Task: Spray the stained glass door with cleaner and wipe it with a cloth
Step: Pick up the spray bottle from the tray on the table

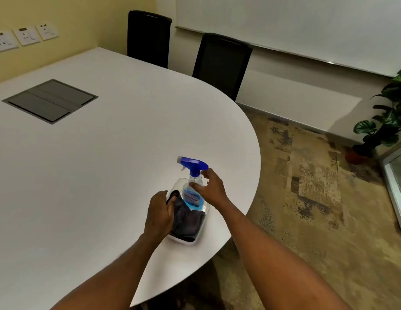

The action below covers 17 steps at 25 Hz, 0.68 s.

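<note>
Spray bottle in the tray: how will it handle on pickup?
The spray bottle is tall and narrow with its trigger head overhanging, so probably tippy. Blue liquid shows only low down, so likely light. Clear plastic, probably rigid and a bit slick.

Office meeting room: big white rounded worktop [94, 164] with flush cable hatch [50, 100], two black chairs [222, 63] pushed in, wall socket row [25, 36], roller blind [284, 25], patterned carpet [307, 198], potted plant [383, 121], glass partition [398, 175] at right.
</note>
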{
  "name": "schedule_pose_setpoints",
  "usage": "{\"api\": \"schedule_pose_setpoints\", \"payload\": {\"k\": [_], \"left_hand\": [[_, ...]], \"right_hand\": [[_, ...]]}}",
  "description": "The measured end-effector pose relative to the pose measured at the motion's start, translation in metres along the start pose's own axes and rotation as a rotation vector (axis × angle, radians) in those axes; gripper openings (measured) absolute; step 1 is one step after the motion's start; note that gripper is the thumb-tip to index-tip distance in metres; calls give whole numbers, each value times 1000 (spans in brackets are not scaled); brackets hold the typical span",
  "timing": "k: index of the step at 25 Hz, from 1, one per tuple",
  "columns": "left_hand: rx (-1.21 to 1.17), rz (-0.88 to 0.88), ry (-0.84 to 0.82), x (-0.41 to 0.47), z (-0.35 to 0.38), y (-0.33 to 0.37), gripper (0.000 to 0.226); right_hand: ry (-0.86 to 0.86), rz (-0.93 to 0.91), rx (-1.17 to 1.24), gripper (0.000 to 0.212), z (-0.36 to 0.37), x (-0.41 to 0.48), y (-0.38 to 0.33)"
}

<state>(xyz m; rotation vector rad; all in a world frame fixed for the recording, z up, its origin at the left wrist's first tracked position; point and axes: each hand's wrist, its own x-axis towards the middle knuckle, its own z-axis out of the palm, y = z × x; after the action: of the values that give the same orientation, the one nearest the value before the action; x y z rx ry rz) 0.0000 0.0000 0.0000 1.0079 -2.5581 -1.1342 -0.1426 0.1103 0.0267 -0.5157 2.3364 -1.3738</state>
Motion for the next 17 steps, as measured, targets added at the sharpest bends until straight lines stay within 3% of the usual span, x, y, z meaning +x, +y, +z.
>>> {"api": "schedule_pose_setpoints", "payload": {"k": [10, 17], "left_hand": [[-24, -11, -58, 15, -4, -5, 49], [-151, 49, 54, 22, -11, 17, 44]], "right_hand": [[36, 86, -53, 42, 24, 10, -8], [98, 33, -23, 36, 3, 0, -38]]}}
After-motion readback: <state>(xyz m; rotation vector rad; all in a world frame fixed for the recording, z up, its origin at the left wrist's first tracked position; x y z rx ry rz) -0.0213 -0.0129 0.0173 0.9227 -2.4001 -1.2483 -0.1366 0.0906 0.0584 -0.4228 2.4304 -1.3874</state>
